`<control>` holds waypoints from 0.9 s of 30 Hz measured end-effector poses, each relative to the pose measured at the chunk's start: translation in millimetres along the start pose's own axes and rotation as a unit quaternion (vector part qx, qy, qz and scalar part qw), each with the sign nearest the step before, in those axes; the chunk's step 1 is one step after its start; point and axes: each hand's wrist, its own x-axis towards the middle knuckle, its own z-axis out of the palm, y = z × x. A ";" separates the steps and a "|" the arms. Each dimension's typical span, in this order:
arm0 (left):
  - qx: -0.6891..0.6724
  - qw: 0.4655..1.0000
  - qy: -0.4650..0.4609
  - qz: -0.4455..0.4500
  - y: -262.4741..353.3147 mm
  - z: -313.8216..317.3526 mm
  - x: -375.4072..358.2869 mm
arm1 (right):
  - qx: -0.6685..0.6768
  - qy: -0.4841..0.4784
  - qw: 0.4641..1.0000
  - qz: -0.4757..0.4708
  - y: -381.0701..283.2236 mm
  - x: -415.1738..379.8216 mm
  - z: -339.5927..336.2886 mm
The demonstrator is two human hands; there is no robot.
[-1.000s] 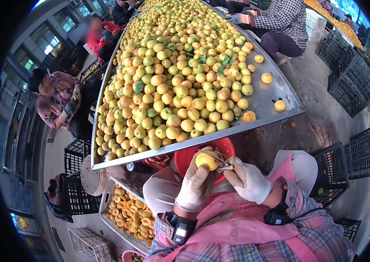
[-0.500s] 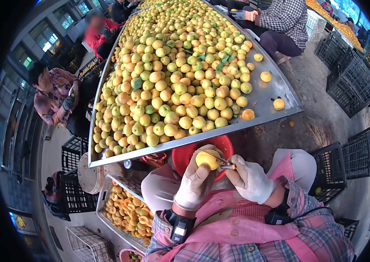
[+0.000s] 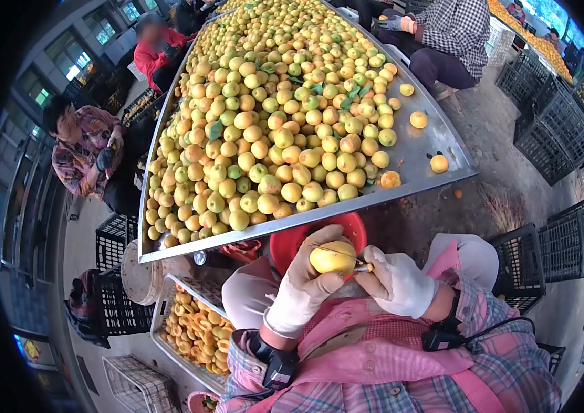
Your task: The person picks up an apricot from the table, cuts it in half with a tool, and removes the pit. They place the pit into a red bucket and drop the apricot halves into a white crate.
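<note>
While the gloved left hand (image 3: 304,286) grips a yellow fruit (image 3: 332,257) above the red basin (image 3: 292,242), fingers curled round it, the gloved right hand (image 3: 397,281) is clenched on a small blade (image 3: 361,266) touching the fruit; steel table (image 3: 419,155) heaped with fruit ahead; tray of cut halves (image 3: 199,332) lower left.

Small metal blade tool (image 3: 361,265) mostly buried in gloved right hand (image 3: 399,283), edge too small to read. Round red plastic basin (image 3: 354,227) largely hidden behind gloved left hand (image 3: 302,289) and yellow fruit (image 3: 332,258). Near-left tray of halved orange fruit (image 3: 195,330) partly covered by knee. Far workers' faces blurred, far-right person cut off.
</note>
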 end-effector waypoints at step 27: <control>0.143 0.983 0.099 0.053 6.2 19.5 -4.7 | 0.025 0.028 0.997 -0.066 15.3 2.7 3.7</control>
